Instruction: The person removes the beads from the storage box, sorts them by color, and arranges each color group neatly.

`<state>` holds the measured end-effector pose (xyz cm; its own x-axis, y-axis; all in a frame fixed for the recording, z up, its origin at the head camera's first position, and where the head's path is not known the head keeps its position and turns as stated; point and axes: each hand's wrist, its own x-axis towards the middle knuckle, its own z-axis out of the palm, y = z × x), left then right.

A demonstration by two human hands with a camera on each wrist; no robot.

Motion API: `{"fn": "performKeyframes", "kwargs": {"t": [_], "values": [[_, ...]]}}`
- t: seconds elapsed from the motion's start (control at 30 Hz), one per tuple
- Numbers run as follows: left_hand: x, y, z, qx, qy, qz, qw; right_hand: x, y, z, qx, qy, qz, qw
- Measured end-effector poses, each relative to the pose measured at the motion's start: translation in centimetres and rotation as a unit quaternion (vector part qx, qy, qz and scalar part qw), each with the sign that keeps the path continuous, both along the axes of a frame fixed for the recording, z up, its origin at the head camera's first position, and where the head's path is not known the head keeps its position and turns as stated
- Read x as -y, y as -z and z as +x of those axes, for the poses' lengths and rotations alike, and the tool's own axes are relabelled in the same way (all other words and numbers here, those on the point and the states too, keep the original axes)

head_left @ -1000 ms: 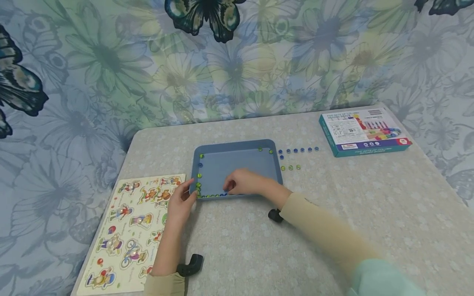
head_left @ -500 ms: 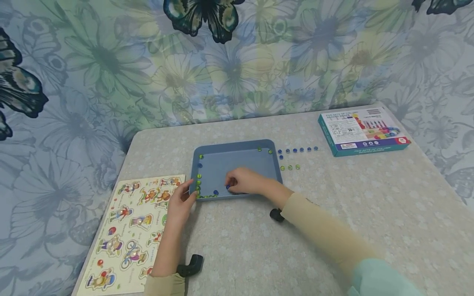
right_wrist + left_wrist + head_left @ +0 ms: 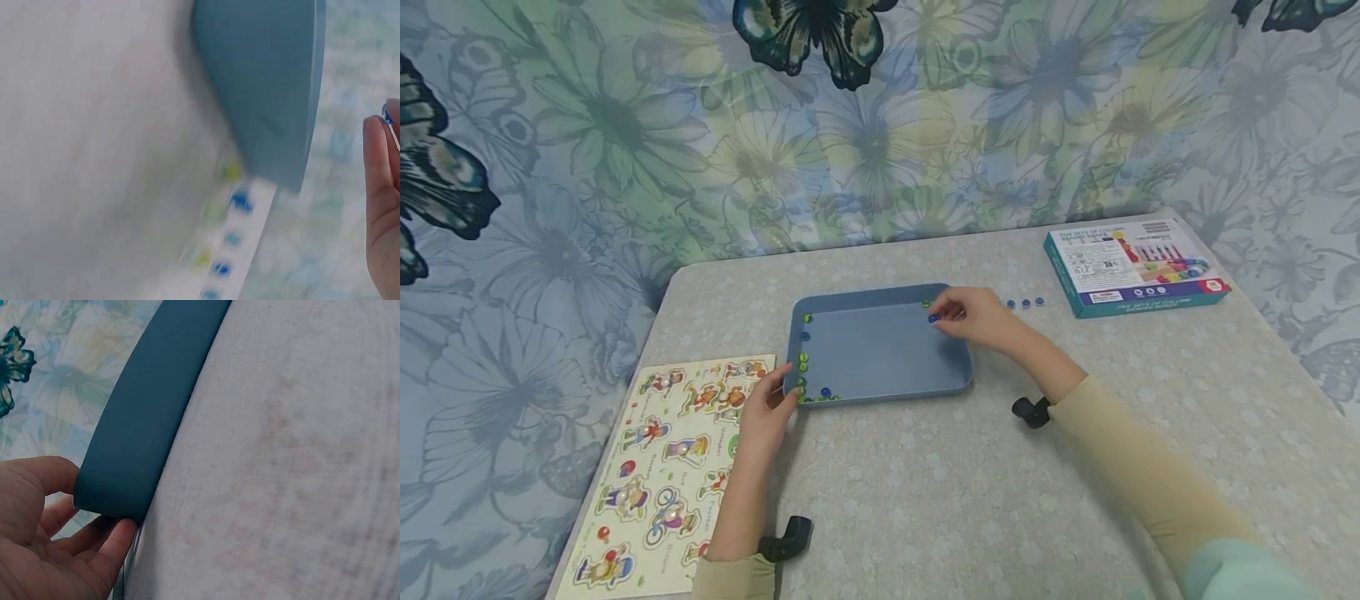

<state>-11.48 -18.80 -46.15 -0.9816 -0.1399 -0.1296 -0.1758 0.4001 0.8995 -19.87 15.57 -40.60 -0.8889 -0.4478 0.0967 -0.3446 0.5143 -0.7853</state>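
Right hand (image 3: 976, 317) pinches a small round blue bead (image 3: 933, 318) over the far right of the shallow rectangular blue tray (image 3: 880, 354); left hand (image 3: 765, 414) grips its near-left corner, small round green beads (image 3: 803, 357) lining the inside edges!

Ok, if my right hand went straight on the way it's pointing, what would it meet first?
Probably the beads along the left side of the tray. The way there looks free, but the height of the right hand is unclear, so it might pass above them.
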Motion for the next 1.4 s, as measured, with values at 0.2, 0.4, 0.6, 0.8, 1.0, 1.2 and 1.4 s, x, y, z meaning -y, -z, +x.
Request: {"fn": "performKeyframes", "kwargs": {"t": [0.2, 0.4, 0.6, 0.8, 1.0, 1.2, 1.4], "values": [[0.0, 0.0, 0.0, 0.002, 0.001, -0.002, 1.0000, -4.1, 1.3, -1.1, 0.018, 0.081, 0.025, 0.996], [0.1, 0.1, 0.0, 0.000, 0.002, -0.002, 1.0000, -5.6, 3.2, -1.8, 0.054, 0.109, 0.096, 0.988], [-0.1, 0.2, -0.1, -0.002, 0.001, 0.002, 1.0000, -5.3, 3.9, -2.0, 0.060, 0.125, 0.121, 0.983], [-0.1, 0.1, 0.0, -0.005, 0.006, 0.008, 0.9999, -5.1, 4.0, -2.1, 0.058, 0.145, 0.149, 0.976], [0.0, -0.2, 0.1, -0.007, 0.011, 0.015, 0.9998, -5.0, 3.8, -2.3, 0.053, 0.154, 0.176, 0.971], [0.1, -0.1, 0.0, -0.004, 0.008, 0.010, 0.9999, -4.9, 3.9, -2.3, 0.051, 0.154, 0.174, 0.971], [0.2, 0.0, 0.0, -0.005, 0.009, 0.013, 0.9999, -4.9, 3.9, -2.3, 0.056, 0.155, 0.171, 0.972]]}}
